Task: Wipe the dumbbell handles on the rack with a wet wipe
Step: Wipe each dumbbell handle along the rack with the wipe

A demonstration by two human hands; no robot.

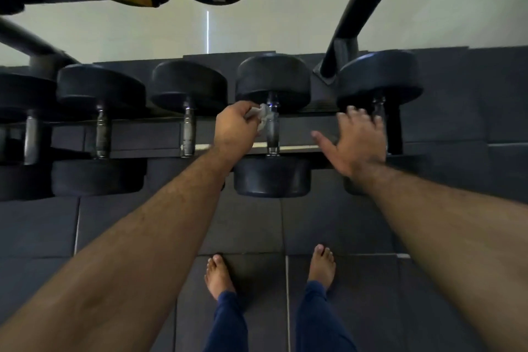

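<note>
Left grip [237,126]: fingers curled round a crumpled white wet wipe [261,117], pressed to the upper end of a metal dumbbell handle [273,130]. Right grip [355,141]: fingers spread and straight, holding nothing, lying over the next dumbbell [380,77] to the right; contact with its handle cannot be judged, since the hand covers it. Both dumbbells sit in a row on the lower tier of a black rack [303,124], above dark floor tiles [328,223].
</note>
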